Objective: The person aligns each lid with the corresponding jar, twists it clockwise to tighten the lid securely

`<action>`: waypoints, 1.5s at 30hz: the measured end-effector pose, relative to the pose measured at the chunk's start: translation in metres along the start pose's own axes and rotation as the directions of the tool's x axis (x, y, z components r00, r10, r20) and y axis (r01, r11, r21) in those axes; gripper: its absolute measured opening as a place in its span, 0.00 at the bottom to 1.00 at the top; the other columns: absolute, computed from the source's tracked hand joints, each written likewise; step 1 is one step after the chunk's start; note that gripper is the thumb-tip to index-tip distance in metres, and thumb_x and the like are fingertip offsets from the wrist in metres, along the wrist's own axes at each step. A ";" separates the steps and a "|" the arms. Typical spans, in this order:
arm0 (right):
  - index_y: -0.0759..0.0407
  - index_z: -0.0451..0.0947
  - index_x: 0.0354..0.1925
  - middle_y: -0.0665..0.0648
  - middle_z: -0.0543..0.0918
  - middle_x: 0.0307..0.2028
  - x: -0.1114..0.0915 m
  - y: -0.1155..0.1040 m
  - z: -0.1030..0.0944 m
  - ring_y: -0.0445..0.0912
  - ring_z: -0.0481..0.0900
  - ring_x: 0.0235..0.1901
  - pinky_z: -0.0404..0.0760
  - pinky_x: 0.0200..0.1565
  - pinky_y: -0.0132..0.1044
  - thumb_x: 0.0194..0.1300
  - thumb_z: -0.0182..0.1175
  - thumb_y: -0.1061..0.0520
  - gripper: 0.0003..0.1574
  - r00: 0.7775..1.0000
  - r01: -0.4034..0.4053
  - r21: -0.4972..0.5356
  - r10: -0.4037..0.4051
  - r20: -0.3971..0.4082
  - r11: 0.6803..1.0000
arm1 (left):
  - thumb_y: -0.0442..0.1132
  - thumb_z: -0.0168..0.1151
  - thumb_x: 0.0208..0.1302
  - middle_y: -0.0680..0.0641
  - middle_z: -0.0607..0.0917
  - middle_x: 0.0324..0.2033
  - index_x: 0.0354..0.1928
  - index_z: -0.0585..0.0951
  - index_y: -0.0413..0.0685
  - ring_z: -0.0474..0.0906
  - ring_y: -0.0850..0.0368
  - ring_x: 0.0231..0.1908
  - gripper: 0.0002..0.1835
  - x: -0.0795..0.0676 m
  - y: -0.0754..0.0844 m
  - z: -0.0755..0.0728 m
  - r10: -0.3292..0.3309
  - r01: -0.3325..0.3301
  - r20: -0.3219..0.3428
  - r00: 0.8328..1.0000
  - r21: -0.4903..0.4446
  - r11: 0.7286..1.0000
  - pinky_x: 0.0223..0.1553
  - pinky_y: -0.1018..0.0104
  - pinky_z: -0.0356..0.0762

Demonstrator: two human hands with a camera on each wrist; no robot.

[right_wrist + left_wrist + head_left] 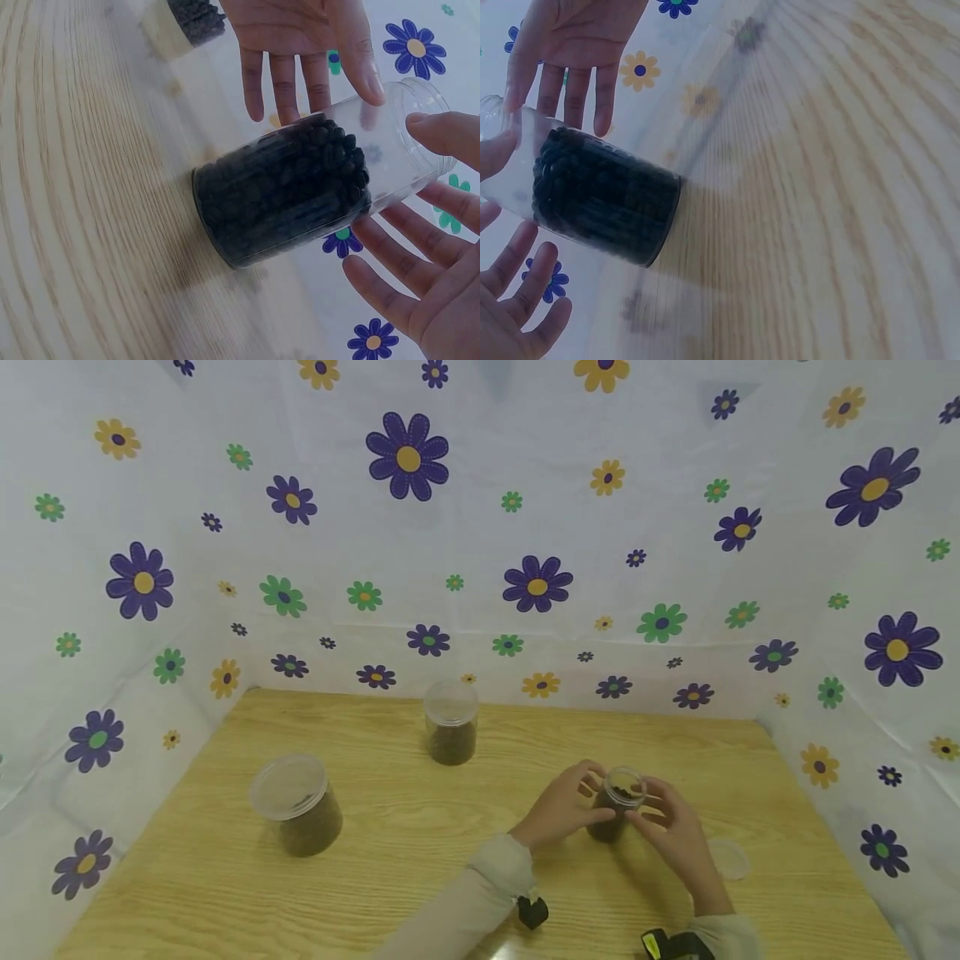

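A clear jar [606, 828], partly filled with dark beans [289, 180], has its mouth uncovered near the table's right side. My left hand [558, 808] grips it from the left near the neck, thumb [493, 156] on the near side and fingers spread along the wall. From the right, my right hand [678, 837] holds the neck between thumb [442, 133] and fingers. Whether the jar's base [666, 225] touches the table cannot be told. A clear round lid [727, 858] lies beside the right wrist.
Two more clear jars with dark contents and lids on stand on the wooden table [397, 827]: a wide one [309, 827] at the left and another [452, 742] at the back middle. White flower-patterned cloth [480, 543] walls the back and sides.
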State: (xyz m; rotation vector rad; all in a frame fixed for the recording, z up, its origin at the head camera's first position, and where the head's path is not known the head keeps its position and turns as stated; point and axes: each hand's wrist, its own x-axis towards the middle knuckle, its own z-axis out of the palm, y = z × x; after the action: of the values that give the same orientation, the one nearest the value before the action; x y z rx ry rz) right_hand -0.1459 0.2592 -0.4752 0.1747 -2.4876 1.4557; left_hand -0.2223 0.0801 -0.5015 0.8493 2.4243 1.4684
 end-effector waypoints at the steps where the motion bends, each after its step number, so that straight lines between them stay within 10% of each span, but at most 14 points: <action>1: 0.68 0.68 0.58 0.69 0.77 0.52 0.001 -0.001 0.002 0.23 0.72 0.45 0.81 0.47 0.36 0.58 0.63 0.65 0.29 1.000 0.004 -0.001 -0.004 0.005 1.000 | 0.52 0.67 0.55 0.53 0.79 0.47 0.56 0.69 0.62 0.75 0.60 0.48 0.27 -0.002 0.000 -0.002 -0.001 0.001 -0.001 1.000 0.005 1.000 0.43 0.69 0.75; 18: 0.68 0.67 0.57 0.69 0.77 0.52 0.007 -0.012 0.024 0.64 0.78 0.49 0.80 0.46 0.51 0.58 0.63 0.64 0.29 0.991 0.096 0.009 -0.097 0.089 0.995 | 0.51 0.68 0.54 0.52 0.78 0.47 0.56 0.69 0.59 0.75 0.59 0.48 0.28 -0.025 -0.010 -0.031 0.006 -0.005 -0.026 1.000 0.039 0.999 0.47 0.65 0.75; 31: 0.64 0.67 0.59 0.67 0.77 0.54 0.009 -0.015 0.032 0.63 0.77 0.51 0.79 0.48 0.52 0.59 0.63 0.62 0.30 0.988 0.087 0.006 -0.087 0.129 0.996 | 0.47 0.70 0.53 0.48 0.74 0.53 0.59 0.66 0.53 0.73 0.54 0.52 0.33 -0.034 -0.016 -0.034 0.031 -0.033 -0.054 0.998 -0.038 0.999 0.53 0.60 0.73; 45: 0.66 0.67 0.60 0.68 0.74 0.56 0.000 -0.003 -0.049 0.63 0.73 0.53 0.73 0.51 0.59 0.60 0.63 0.59 0.32 0.997 0.027 -0.359 0.001 0.077 0.933 | 0.43 0.72 0.50 0.44 0.74 0.58 0.63 0.63 0.49 0.71 0.52 0.59 0.39 -0.030 -0.015 -0.014 0.078 -0.085 -0.064 0.995 -0.111 0.990 0.59 0.59 0.71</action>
State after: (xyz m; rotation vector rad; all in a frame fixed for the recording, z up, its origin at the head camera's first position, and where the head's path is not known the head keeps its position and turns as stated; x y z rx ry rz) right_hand -0.1373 0.3005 -0.4492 0.1784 -2.7548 0.9772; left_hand -0.2091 0.0477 -0.5112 0.9012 2.3463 1.6671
